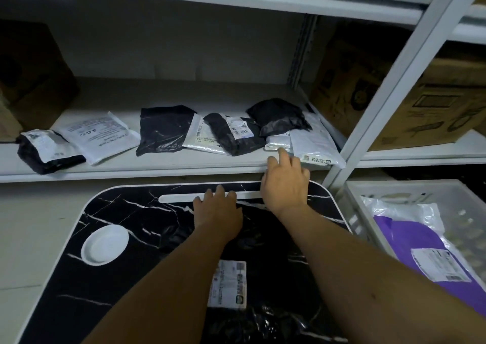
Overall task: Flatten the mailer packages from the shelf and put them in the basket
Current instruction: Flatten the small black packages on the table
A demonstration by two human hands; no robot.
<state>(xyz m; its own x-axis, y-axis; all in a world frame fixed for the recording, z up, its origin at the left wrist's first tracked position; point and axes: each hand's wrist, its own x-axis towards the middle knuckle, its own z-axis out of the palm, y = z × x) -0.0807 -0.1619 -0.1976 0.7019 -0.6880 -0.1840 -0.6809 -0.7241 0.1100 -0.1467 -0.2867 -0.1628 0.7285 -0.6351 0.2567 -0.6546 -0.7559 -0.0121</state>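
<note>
Up front, the right hand [285, 183] stretches loose, straight fingers to the near edge of a small white mailer [279, 143] on the shelf [157, 166], holding nothing yet. The left hand [218, 209] lies flat and relaxed on the black marbled table [126, 259]. Likely light, soft and slick: best pinched by its near edge. The basket [368, 193] waits at right.

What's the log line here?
right hand: touching white mailer on shelf | left hand: flat on table | basket: purple mailer
</note>
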